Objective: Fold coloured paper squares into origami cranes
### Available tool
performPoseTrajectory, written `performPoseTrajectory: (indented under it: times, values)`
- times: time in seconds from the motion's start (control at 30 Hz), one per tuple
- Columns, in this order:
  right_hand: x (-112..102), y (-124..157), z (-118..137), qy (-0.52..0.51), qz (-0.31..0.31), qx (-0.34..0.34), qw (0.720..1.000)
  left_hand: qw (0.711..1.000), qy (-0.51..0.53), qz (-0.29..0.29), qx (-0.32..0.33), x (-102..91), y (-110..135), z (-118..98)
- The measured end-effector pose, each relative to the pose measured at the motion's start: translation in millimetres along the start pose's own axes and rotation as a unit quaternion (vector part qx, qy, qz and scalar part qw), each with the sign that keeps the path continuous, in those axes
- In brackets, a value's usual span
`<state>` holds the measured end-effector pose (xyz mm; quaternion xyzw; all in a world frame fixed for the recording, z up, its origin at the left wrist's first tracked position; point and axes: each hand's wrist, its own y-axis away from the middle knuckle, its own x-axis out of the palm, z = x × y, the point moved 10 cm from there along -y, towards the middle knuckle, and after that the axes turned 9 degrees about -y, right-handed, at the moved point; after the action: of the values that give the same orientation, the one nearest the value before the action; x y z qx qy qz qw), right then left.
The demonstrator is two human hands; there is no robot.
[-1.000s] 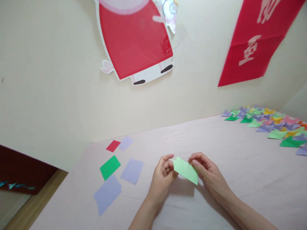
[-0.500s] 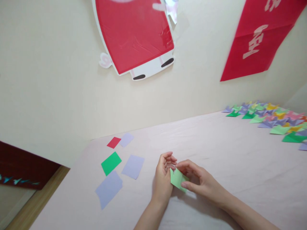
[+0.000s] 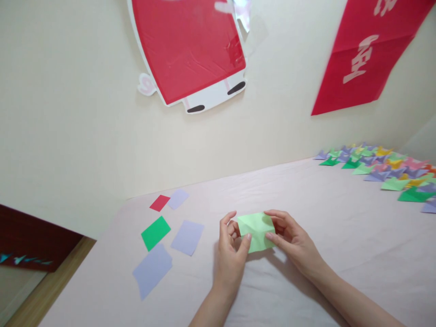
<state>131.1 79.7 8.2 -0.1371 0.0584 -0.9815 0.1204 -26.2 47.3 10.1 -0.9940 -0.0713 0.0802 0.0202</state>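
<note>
A light green sheet of paper [image 3: 257, 230] with crease lines is held up just above the pale cloth surface [image 3: 218, 281], facing me. My left hand [image 3: 232, 254] grips its left edge, thumb in front and fingers curled behind. On the opposite edge, my right hand [image 3: 291, 240] pinches the sheet with the thumb on the front and the other fingers at the top and back. Parts of the fingers are hidden behind the paper.
Left of my hands lie a red paper [image 3: 160, 203], a dark green paper [image 3: 156, 233] and several lilac papers [image 3: 153, 271]. Many folded coloured paper pieces [image 3: 393, 184] stand in rows at the far right. A wall [image 3: 272, 136] with red decorations [image 3: 190, 50] rises behind the surface.
The light green paper has been opened out and turned to face me, raised slightly. My left thumb has come onto its front, and both hands now hold opposite edges.
</note>
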Motion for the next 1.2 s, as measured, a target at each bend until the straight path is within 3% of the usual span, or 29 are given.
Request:
performPoseTrajectory:
  times: [0.2, 0.4, 0.53, 0.73, 0.93, 1.2]
  values:
    - [1, 2, 6, 0.116, 0.016, -0.043, 0.992, 0.998, 0.01, -0.011, 0.062, -5.3, 0, -1]
    - [5, 0, 14, 0.151, 0.032, -0.06, 0.986, 0.995, 0.001, 0.072, 0.071, 11.2, -3, 1]
    - [4, 2, 22, 0.199, 0.021, -0.097, 0.975, 0.994, -0.038, 0.047, 0.089, 4.3, -6, -5]
    - [7, 6, 38, 0.237, -0.005, -0.162, 0.958, 0.98, -0.113, 0.014, 0.163, 3.0, 3, -29]
    - [17, 11, 44, 0.235, 0.023, -0.191, 0.953, 0.981, -0.127, -0.014, 0.149, -0.7, 6, -29]
    - [9, 10, 45, 0.206, -0.008, -0.185, 0.961, 0.986, -0.074, -0.013, 0.146, 0.1, 8, -32]
